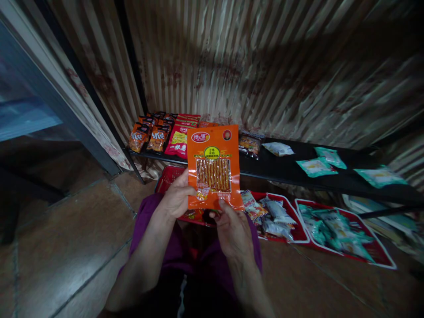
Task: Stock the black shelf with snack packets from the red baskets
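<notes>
An orange snack packet (213,172) with a clear window showing brown sticks is held upright between both hands, in front of the shelf. My left hand (177,194) grips its lower left edge, thumb on the front and fingers behind. At the lower right, my right hand (232,223) pinches the bottom edge with its thumb on the front. Behind the packet, a red snack packet (179,139) lies on the black shelf (274,170), partly covered by it. A red basket (165,174) sits below, mostly hidden by the packet and my hands.
Orange and black packets (159,137) stand at the shelf's left end. Further right lie a white packet (278,149) and green packets (316,167). On the floor are a red basket (303,236) of white packets and another basket (384,260) of green ones. A striped curtain (212,66) hangs behind.
</notes>
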`<state>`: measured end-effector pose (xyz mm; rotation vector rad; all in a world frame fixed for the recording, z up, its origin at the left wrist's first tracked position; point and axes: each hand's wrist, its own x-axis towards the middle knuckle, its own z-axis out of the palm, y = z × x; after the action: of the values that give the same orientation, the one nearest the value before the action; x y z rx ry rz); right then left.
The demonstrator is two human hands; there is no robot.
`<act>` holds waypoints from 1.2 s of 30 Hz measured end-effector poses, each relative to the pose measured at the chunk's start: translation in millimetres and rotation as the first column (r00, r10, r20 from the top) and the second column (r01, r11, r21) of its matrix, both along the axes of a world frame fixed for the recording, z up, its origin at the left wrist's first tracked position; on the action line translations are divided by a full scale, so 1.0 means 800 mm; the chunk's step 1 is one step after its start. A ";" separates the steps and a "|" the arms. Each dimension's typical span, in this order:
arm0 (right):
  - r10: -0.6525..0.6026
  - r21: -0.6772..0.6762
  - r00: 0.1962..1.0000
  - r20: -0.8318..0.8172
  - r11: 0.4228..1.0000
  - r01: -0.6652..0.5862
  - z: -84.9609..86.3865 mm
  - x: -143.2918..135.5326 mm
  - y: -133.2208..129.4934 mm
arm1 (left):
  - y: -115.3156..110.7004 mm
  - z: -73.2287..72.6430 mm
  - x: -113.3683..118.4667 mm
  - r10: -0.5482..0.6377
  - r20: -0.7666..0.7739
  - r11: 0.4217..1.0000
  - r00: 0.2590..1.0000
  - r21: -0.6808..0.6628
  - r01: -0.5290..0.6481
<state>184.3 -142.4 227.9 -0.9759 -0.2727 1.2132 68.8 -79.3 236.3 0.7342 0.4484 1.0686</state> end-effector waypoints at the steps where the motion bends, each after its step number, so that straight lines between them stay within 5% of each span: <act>1: -0.007 -0.005 1.000 0.005 1.000 0.008 0.001 0.000 0.001 | 0.001 -0.001 -0.002 0.004 0.001 1.000 1.000 0.001 -0.004; 21: 0.011 -0.041 0.997 0.076 0.999 -0.008 -0.009 0.007 -0.005 | 0.004 -0.010 -0.001 0.074 -0.022 0.985 0.997 -0.153 -0.076; 28: 0.066 -0.011 0.990 0.126 0.998 -0.065 -0.025 0.039 -0.003 | 0.003 -0.007 -0.003 0.056 0.001 0.979 0.998 -0.198 -0.055; 36: -0.017 0.029 0.976 0.217 1.000 0.011 0.000 0.060 0.026 | -0.013 -0.022 -0.002 -0.050 -0.047 0.977 0.998 -0.211 0.039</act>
<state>232.3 -121.9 228.0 -1.0862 -0.4537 1.0879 67.4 -89.5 218.9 0.5827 0.5776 0.9447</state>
